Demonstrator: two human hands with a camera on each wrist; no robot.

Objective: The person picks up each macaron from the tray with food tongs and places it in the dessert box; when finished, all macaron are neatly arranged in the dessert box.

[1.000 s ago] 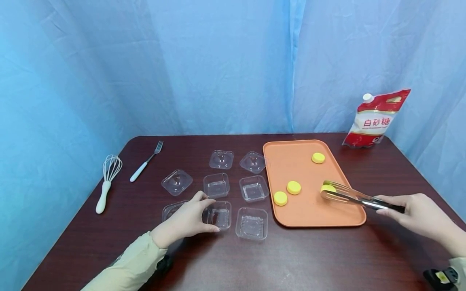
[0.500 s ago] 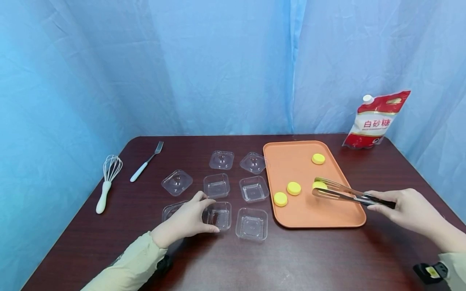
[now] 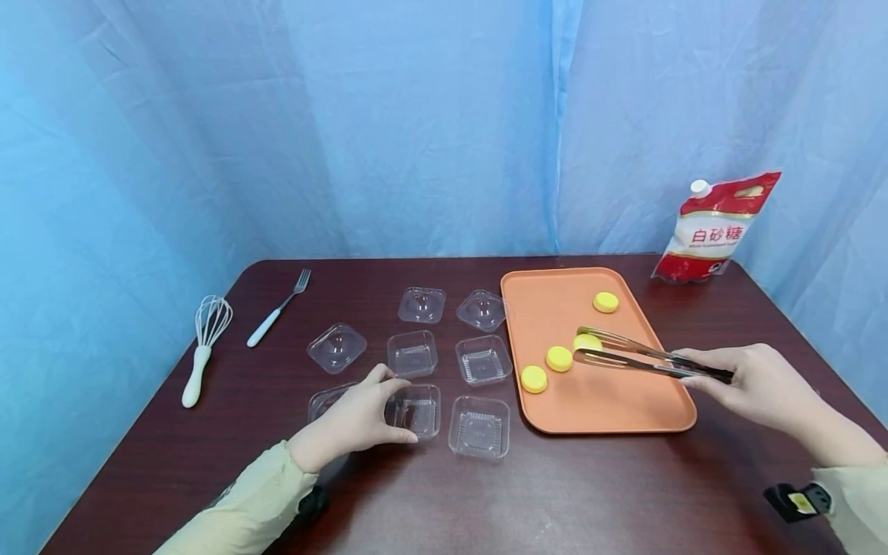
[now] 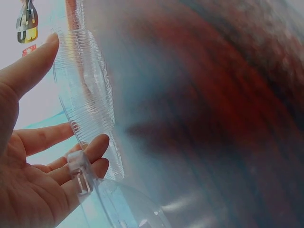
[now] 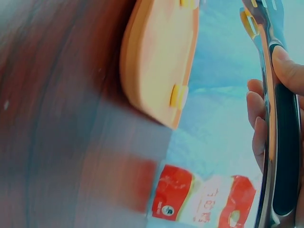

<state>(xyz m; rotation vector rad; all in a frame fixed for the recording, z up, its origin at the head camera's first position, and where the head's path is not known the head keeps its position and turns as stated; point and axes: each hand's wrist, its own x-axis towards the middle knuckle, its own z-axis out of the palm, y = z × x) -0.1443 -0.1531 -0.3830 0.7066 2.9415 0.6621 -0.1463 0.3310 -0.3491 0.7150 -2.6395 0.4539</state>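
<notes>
My left hand (image 3: pixel 355 422) spans a clear square plastic box (image 3: pixel 422 412), thumb at its near side and forefinger at its far side. In the left wrist view, the thumb and fingertips touch the ribbed wall of this box (image 4: pixel 88 90). My right hand (image 3: pixel 766 389) grips metal tongs (image 3: pixel 655 361) with dark handles over the orange tray (image 3: pixel 624 405). Between the tong tips is a round yellow macaron-like piece (image 3: pixel 588 342); the right wrist view also shows yellow between the tips. Several similar pieces (image 3: pixel 559 359) lie on the tray.
More clear boxes (image 3: pixel 480 428) and domed lids (image 3: pixel 337 348) stand left of the tray. A fork (image 3: pixel 279 310) and a whisk (image 3: pixel 203 351) lie at the left. A red and white sugar pouch (image 3: pixel 714 231) stands at the back right, before a blue curtain (image 3: pixel 430 131).
My right hand has moved left and slightly away from me, with the tongs and the yellow macaron-like piece between their tips. The left hand stays in place at the box.
</notes>
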